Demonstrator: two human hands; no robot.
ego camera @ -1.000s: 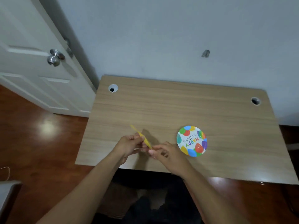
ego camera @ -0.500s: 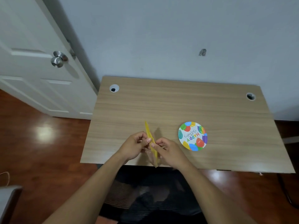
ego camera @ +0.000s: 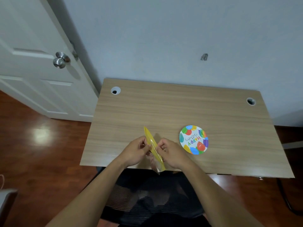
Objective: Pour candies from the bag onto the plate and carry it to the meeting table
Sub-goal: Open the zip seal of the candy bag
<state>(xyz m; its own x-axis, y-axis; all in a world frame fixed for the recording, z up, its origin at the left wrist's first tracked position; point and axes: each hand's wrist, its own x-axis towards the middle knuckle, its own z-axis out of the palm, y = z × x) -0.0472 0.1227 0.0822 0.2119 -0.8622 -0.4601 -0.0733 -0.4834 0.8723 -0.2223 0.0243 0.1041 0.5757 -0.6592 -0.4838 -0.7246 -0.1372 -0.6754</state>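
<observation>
Opening step in hand, pour not yet begun. Both hands work the yellow candy bag above the near edge of the wooden desk, held edge-on to the camera with its clear lower part hanging toward the desk's front edge. Left hand has fingers curled and pinched shut on the bag's left face; right hand pinches the opposite face likewise, thumbs and forefingers closed on the film, the two grips close together. Looks like a pull-apart of the seal; whether the mouth is open yet I cannot tell. No candies are visible through the bag. Paper plate, balloon print, lies flat and bare on the desk just right of the right hand, not touched. Next move calls for parting the top fully, then swinging the bag right over the plate and tipping it. Against the frame half a second back: grips much the same, the hands' place over the desk barely changed, plate unmoved.
</observation>
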